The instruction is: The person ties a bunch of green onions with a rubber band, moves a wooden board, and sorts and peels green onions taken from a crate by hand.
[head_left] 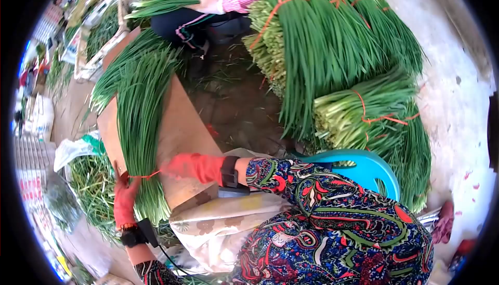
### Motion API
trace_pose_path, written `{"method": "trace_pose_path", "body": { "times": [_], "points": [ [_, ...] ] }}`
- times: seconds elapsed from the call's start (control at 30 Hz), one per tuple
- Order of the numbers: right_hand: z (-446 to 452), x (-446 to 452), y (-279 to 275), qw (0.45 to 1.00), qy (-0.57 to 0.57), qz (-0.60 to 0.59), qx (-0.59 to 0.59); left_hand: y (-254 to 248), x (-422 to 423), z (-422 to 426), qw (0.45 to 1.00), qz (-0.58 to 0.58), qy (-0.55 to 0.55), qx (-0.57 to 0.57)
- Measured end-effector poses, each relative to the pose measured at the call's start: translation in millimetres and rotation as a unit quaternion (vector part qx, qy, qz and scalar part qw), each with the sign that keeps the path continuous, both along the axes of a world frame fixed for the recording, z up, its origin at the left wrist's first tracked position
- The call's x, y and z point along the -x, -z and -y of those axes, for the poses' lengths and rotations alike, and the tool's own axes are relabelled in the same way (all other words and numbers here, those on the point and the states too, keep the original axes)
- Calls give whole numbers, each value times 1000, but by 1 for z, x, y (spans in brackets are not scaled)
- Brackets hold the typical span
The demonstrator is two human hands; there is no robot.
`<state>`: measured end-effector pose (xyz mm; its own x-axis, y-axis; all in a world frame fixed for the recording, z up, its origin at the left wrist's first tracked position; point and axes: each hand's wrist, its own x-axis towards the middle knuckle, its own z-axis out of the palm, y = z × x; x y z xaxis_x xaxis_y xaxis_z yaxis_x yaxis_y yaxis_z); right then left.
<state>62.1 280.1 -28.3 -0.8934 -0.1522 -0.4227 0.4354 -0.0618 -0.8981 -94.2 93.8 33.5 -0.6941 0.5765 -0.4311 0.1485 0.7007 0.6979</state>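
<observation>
A long bundle of green garlic chives (143,118) lies on a brown board, its pale cut ends toward me. A thin red tie (145,176) crosses the bundle near those ends. My left hand (124,199), in a red glove, is closed on the tie's left end, against the bundle's left side. On the right, my right hand (191,167), also red-gloved and somewhat blurred, is closed at the tie's other end. The tie runs taut between the two hands. The underside of the bundle is hidden.
Large tied chive bundles (338,51) are stacked at right, beside a turquoise plastic chair (364,165). Across the board (182,129), another person's hand (208,4) holds loose chives. A bag of trimmings (93,186) stands at left. A patterned cloth (218,228) covers my lap.
</observation>
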Motion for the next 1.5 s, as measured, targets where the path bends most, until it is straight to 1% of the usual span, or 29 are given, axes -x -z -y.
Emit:
{"method": "trace_pose_path", "body": {
  "times": [0.03,0.07,0.1,0.2,0.3,0.33,0.37,0.43,0.47,0.5,0.53,0.57,0.63,0.7,0.73,0.77,0.83,0.87,0.9,0.97,1.0,1.03,1.1,1.2,1.23,1.3,1.37,1.43,1.5],
  "points": [
    [8,3,13,992,79,36,96,0,11,9,997,-36,-55,30],
    [16,8,26,967,154,69,190,18,23,24,996,-74,-48,17],
    [21,13,36,928,225,99,280,37,29,33,993,-111,-42,2],
    [29,22,42,920,233,126,289,27,8,26,998,-27,48,4],
    [35,18,21,841,216,21,496,-5,-40,10,999,-13,42,-25],
    [25,0,-12,830,187,48,524,-20,-63,-1,997,8,52,-57],
    [24,-4,-19,827,207,21,523,-35,-86,-8,996,-15,53,-76],
    [21,-8,-26,822,248,-35,511,-46,-102,-7,987,-76,100,-96],
    [19,0,-27,824,234,-102,505,-61,-107,-11,986,-86,99,-102],
    [21,5,-29,813,224,-129,522,-80,-110,-16,985,-97,101,-104],
    [16,6,-47,799,216,-159,537,-94,-114,-17,981,-74,86,-157],
    [5,3,-64,783,211,-190,554,-110,-117,-21,975,-90,99,-177],
    [-10,8,-101,760,177,-312,542,-136,-122,-20,954,-111,94,-261],
    [-30,3,-148,746,196,-382,509,-148,-118,-11,921,-172,93,-336],
    [-44,1,-168,739,178,-416,499,-149,-111,-7,897,-201,96,-383],
    [-60,-1,-186,731,159,-449,489,-150,-109,-2,886,-197,62,-415],
    [-102,-12,-219,738,127,-529,399,-146,-114,-11,864,-211,11,-457],
    [-122,-28,-238,753,134,-549,338,-140,-112,-10,873,-179,12,-454],
    [-145,-53,-252,764,139,-566,276,-133,-110,-8,881,-147,12,-450],
    [-202,-113,-268,856,93,-455,226,-120,-108,-7,885,-101,10,-454],
    [-219,-152,-275,868,127,-441,190,-110,-100,-4,885,-79,0,-458],
    [-232,-201,-277,864,196,-438,154,-103,-92,-3,886,-56,-9,-460],
    [-245,-303,-276,842,334,-415,88,-99,-87,-7,895,-64,-14,-442],
    [-235,-443,-259,781,511,-358,26,-90,-71,-7,903,-51,-31,-426],
    [-208,-461,-256,739,580,-342,10,-86,-64,-7,905,-41,-34,-423],
    [-193,-536,-230,681,682,-269,-8,-80,-49,-5,915,-43,-19,-401],
    [-164,-573,-204,654,713,-247,58,-72,-27,-2,928,-44,-27,-369],
    [-157,-637,-146,593,772,-222,59,-73,-29,-9,929,-19,-53,-366],
    [-134,-655,-96,578,802,-152,13,-72,-24,-12,926,0,-71,-372]
  ]
}}
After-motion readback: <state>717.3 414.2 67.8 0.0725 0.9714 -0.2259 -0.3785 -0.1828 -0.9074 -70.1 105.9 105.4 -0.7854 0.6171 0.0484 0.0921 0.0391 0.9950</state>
